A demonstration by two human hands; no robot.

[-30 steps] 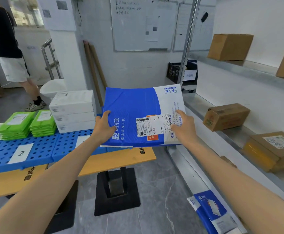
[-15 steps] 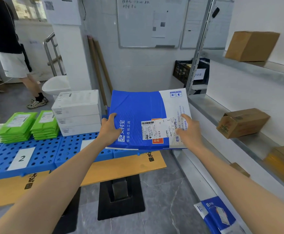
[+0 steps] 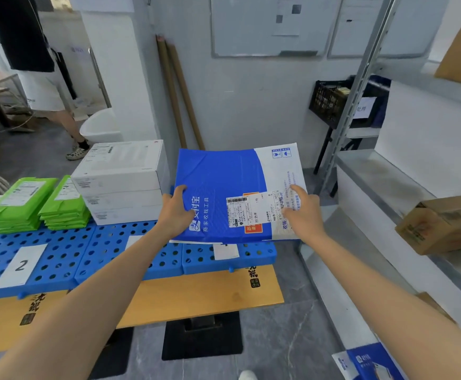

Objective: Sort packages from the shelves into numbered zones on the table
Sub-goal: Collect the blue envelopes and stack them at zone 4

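Note:
A flat blue and white mailer (image 3: 223,185) with a shipping label is held level just above the right end of the blue perforated mat (image 3: 67,250). My left hand (image 3: 175,213) grips its near left edge, thumb on top. My right hand (image 3: 304,212) grips the near right edge over the white part. A white zone label (image 3: 225,250) lies on the mat under the mailer's near edge. Left of it stand stacked white boxes (image 3: 122,182), two piles of green packets (image 3: 42,204) and a card marked 2 (image 3: 21,266).
The mat lies on a yellow table (image 3: 196,294) with a black pedestal. Metal shelves (image 3: 388,176) on the right carry brown cartons (image 3: 443,223). Another blue mailer (image 3: 371,362) lies low at the right. A person (image 3: 37,64) stands at the far left. A black crate (image 3: 330,102) sits behind.
Both hands have carried the mailer left from the shelf side and lowered it over the mat's right end; the view has turned left with it.

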